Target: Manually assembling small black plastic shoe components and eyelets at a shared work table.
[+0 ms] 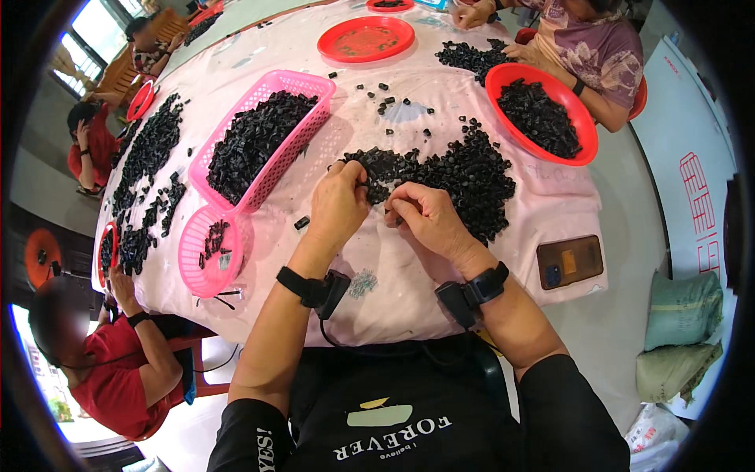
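Hands [431, 220] at black pieces [473, 182]; anything gripped hidden.

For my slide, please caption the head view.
Left hand and right hand at heaped small black pieces on a pale-pink tablecloth.

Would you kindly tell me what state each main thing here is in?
Small black pieces: piled, some scattered
Pink rectangular plastic basket: heaped
Pink round plastic basket: sparsely filled
Right red round plastic plate: filled
Centre red round plastic plate: mostly bare
Brown rectangular phone: lying back up
Left hand: fingers bent
Right hand: fingers bent
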Available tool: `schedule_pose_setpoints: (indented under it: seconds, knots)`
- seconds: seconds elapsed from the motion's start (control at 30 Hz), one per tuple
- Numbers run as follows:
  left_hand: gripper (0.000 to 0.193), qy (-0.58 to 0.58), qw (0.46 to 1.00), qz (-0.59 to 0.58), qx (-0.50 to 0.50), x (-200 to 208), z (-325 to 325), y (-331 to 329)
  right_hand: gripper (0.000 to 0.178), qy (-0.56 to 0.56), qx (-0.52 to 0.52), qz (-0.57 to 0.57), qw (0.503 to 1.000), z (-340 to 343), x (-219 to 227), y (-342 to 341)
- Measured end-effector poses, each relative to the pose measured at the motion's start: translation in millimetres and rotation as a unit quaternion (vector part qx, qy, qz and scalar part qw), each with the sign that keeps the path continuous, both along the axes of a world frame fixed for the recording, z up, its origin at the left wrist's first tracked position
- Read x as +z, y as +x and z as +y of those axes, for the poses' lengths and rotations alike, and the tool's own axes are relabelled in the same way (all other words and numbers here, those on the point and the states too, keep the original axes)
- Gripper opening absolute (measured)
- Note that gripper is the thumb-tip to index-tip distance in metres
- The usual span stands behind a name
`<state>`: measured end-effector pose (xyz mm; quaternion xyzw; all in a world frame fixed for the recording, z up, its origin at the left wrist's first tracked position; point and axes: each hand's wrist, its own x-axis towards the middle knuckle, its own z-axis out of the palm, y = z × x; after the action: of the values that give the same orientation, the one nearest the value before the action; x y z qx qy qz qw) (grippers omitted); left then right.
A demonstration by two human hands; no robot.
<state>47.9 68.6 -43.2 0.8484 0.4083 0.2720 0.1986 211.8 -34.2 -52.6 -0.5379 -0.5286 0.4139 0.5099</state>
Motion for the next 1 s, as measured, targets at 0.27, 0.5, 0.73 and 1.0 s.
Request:
schedule_pose_setpoints:
  seconds: [0.27,0.5,0.73,1.0]
  knots:
    - [0.017,-0.008,0.998,-0.054,-0.017,-1.6,-0.9,-5.7,0.014,-0.005,0.067,0.025,0.997,-4.8,5.1,-2.1]
    - [0.021,0.032,0.999,0.015,-0.002,-4.2,2.2,-2.3,0.012,0.03,0.152,0.018,0.988,-1.8,-5.9,-4.4]
    - [0.015,0.054,0.998,0.005,-0.009,1.5,-0.1,-5.0,0.014,-0.004,0.019,-0.048,0.999,-0.3,-1.4,-0.3]
    - [0.018,-0.217,0.966,-0.124,-0.065,8.6,-37.9,-28.3,0.024,0.018,0.052,0.013,0.998,-4.3,6.0,-4.9]
